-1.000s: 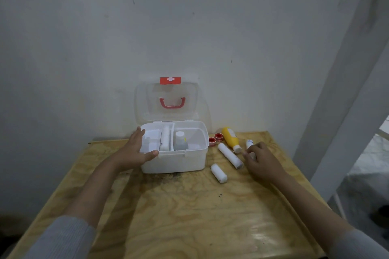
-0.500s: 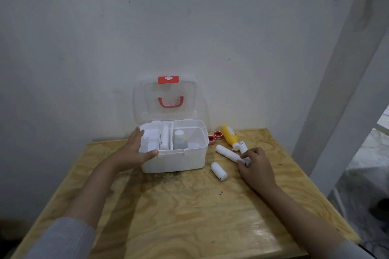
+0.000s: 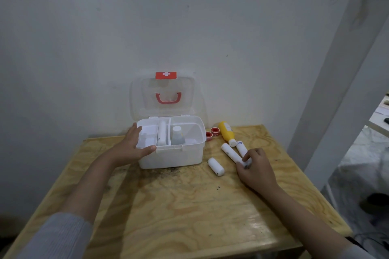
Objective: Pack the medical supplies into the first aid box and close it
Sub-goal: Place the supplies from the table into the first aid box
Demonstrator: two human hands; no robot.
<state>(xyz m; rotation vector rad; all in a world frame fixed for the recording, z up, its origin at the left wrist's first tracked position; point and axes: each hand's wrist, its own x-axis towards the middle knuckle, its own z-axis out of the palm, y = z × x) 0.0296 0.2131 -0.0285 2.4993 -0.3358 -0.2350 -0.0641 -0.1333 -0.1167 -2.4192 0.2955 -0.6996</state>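
The white first aid box (image 3: 181, 156) stands open at the back of the wooden table (image 3: 189, 206), its clear lid (image 3: 162, 94) with a red handle upright against the wall. Inside lie a white roll (image 3: 162, 134) and a small bottle (image 3: 176, 135). My left hand (image 3: 132, 147) grips the box's front left corner. My right hand (image 3: 255, 167) closes its fingers on the near end of a long white roll (image 3: 230, 152). A short white roll (image 3: 215, 166), a white tube (image 3: 241, 147), a yellow bottle (image 3: 225, 133) and two red tape rolls (image 3: 212, 132) lie to the right of the box.
A white wall rises directly behind the table. A white post (image 3: 336, 82) leans at the right, past the table's edge. Bare plywood stretches in front of the box toward me.
My right hand has shifted left from the small tube by the yellow bottle to the long white roll and closed on its near end. My left hand has stayed on the box.
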